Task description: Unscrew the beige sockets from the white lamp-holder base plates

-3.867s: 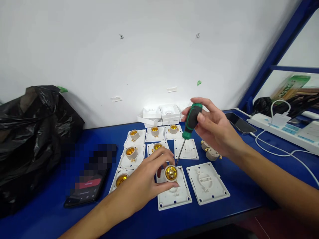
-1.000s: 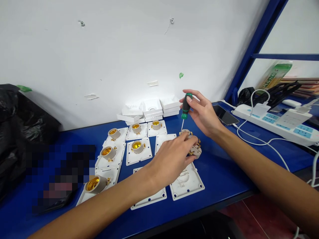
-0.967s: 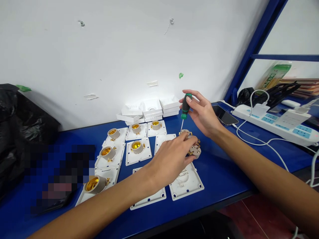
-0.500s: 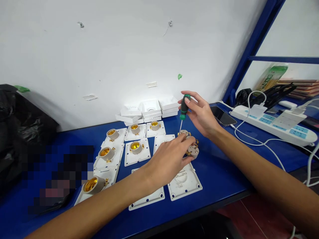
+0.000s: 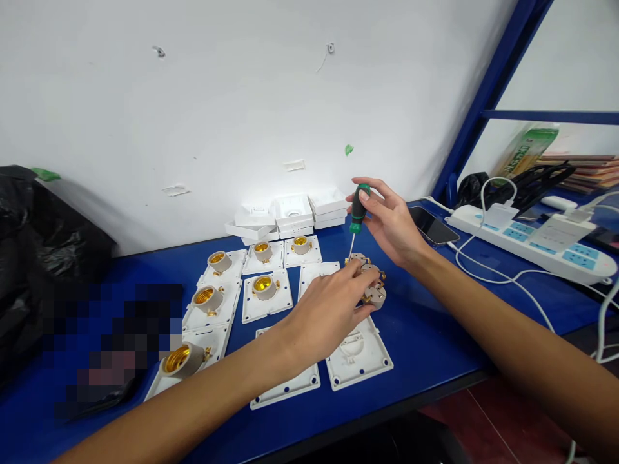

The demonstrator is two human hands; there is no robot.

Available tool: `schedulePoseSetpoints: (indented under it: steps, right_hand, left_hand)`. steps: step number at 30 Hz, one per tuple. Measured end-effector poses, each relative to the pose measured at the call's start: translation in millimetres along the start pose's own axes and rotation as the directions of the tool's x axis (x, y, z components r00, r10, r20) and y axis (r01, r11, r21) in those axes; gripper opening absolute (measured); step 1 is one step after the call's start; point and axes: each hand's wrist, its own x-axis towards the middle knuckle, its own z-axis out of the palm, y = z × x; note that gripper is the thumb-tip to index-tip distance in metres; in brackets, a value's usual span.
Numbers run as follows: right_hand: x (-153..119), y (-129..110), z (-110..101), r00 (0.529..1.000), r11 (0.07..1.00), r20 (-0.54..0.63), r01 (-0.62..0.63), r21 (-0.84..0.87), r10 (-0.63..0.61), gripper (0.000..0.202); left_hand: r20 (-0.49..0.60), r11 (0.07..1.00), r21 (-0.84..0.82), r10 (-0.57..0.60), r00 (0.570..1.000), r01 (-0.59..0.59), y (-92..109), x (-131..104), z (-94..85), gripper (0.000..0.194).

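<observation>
My right hand (image 5: 387, 222) is closed on the green and black handle of a screwdriver (image 5: 358, 209), whose shaft points down. The screwdriver's tip reaches a group of ceramic lamp sockets (image 5: 376, 295) with brass terminals, partly hidden by my fingers. With bent fingers, my left hand (image 5: 333, 306) grips these sockets from the near left. Beneath and before that hand lie white square plates (image 5: 360, 354). Farther left, several plates carry upright lamp sockets with gold threads, such as this lamp socket (image 5: 264, 287).
White plastic covers (image 5: 293, 212) are stacked against the wall. To the right are a phone (image 5: 432, 225), a power strip (image 5: 532, 241) and loose white cables. A black plastic bag (image 5: 53, 251) sits on the left. The blue table's front edge (image 5: 367, 422) runs below my arms.
Both hands, the screwdriver and the sockets hold nearly the same position. Only a very slight shift of the whole view shows.
</observation>
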Motion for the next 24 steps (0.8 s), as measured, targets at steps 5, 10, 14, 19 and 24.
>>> schedulePoseSetpoints:
  steps: [5, 10, 14, 19, 24]
  right_hand:
    - [0.1, -1.2, 0.5, 1.0, 0.999, -0.009, -0.004, -0.04, 0.003, 0.02]
    - [0.2, -1.3, 0.4, 1.0, 1.0, -0.007, -0.006, -0.017, 0.006, 0.02]
    - [-0.3, -1.5, 0.7, 1.0, 1.0, -0.004, -0.008, -0.016, 0.008, 0.019]
    - [-0.6, -2.2, 0.8, 1.0, 0.999, -0.011, -0.011, -0.037, 0.01, 0.02]
    - [-0.4, -1.7, 0.6, 1.0, 0.999, -0.005, -0.007, -0.05, 0.007, 0.021]
  left_hand:
    - [-0.015, 1.0, -0.011, -0.013, 1.0, 0.013, -0.8, -0.3, 1.1, 0.024]
    - [-0.015, 0.999, -0.029, -0.018, 1.0, 0.018, -0.7, 0.6, -0.4, 0.029]
    - [0.003, 1.0, -0.019, -0.02, 1.0, 0.02, 0.4, 1.8, -1.0, 0.028]
    - [0.018, 0.999, -0.023, -0.037, 0.999, 0.037, 2.0, 2.4, -0.7, 0.03]
    - [0.035, 0.998, -0.03, -0.048, 0.998, 0.049, 3.1, 2.9, -1.9, 0.031]
